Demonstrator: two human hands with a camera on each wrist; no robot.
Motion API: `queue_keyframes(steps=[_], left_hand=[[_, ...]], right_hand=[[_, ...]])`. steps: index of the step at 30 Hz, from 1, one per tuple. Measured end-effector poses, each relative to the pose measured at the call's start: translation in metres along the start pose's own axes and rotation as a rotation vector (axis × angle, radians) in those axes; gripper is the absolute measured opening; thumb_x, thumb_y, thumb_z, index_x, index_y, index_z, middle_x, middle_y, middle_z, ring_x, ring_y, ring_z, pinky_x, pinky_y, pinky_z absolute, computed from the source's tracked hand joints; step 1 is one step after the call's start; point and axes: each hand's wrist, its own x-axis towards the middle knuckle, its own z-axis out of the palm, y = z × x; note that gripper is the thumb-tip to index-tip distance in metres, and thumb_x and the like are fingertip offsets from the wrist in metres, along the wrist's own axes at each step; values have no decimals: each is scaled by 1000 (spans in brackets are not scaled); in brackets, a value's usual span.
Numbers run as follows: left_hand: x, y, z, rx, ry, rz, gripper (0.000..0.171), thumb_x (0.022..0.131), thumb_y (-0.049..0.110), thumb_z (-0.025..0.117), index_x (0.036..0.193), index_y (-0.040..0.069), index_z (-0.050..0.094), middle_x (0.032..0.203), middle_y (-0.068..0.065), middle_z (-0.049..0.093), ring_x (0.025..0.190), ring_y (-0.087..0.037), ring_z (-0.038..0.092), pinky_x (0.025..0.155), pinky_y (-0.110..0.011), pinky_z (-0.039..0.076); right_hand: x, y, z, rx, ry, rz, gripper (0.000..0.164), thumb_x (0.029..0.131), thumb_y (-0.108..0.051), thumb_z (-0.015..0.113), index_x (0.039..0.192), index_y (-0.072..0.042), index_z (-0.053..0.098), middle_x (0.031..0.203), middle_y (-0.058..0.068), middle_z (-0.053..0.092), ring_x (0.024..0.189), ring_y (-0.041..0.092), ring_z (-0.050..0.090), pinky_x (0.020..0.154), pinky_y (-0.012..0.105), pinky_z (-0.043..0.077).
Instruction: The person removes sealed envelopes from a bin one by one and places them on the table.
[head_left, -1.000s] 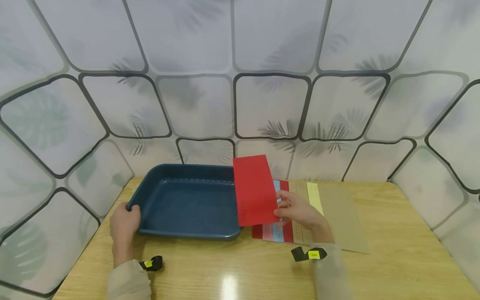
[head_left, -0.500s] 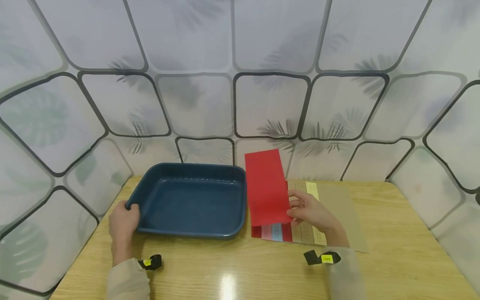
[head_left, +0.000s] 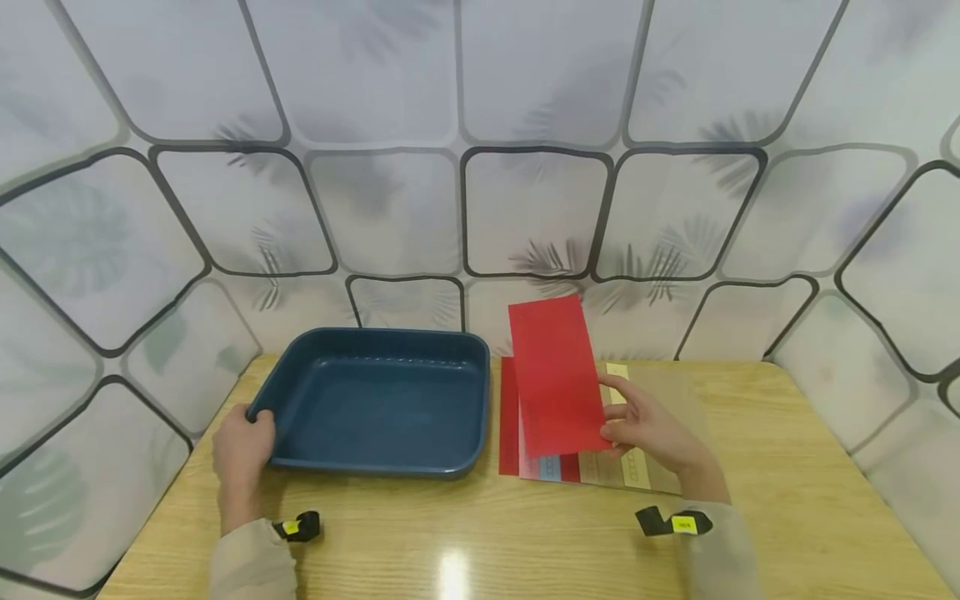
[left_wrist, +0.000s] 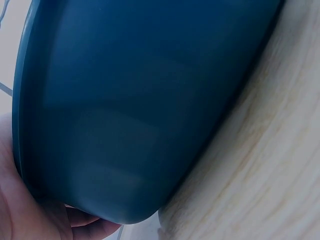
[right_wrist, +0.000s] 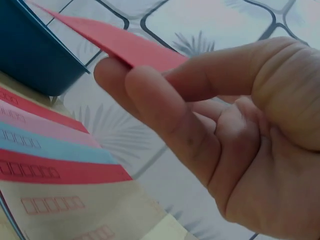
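Observation:
My left hand grips the left rim of a dark blue plastic tub, thumb over the edge. In the left wrist view its fingers curl under the outside of the tub wall. My right hand pinches a red envelope by its lower right edge. That envelope is raised and tilted above a fanned row of envelopes. In the right wrist view the thumb and fingers meet on the red envelope, seen nearly edge-on. The envelope hides part of the row.
The overlapping row includes a red envelope, a blue envelope, a yellow envelope and a large tan envelope. Several bear printed boxes. All lie on the wooden table, right of the tub. A patterned curtain stands behind.
My right hand has moved right with the red envelope, from over the tub's right edge to above the row of envelopes. The left hand keeps its grip on the tub.

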Motion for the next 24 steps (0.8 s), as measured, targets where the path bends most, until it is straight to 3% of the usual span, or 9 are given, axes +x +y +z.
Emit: queue_keyframes(steps=[7, 9, 24], left_hand=[[-1, 0, -1, 0, -4, 3, 43, 90, 22, 33, 117, -7, 48, 114, -36, 51, 95, -51, 49, 67, -61, 41], [-1, 0, -1, 0, -2, 6, 43, 90, 22, 33, 118, -7, 49, 114, -36, 51, 96, -51, 49, 67, -61, 41], [-2, 3, -3, -2, -25, 1, 45, 92, 22, 33, 122, -9, 45, 119, -38, 48, 99, -51, 47, 72, -62, 41]], right_hand=[[-14, 4, -12, 29, -2, -13, 71, 84, 9, 55, 144, -9, 19, 99, 19, 66, 71, 37, 63, 55, 43, 57], [-19, 6, -16, 9, 7, -13, 70, 84, 8, 55, 143, -9, 20, 97, 18, 66, 70, 32, 64, 54, 41, 57], [-51, 9, -45, 5, 90, -15, 71, 86, 9, 53, 144, -8, 16, 96, 9, 69, 76, 29, 65, 57, 41, 57]])
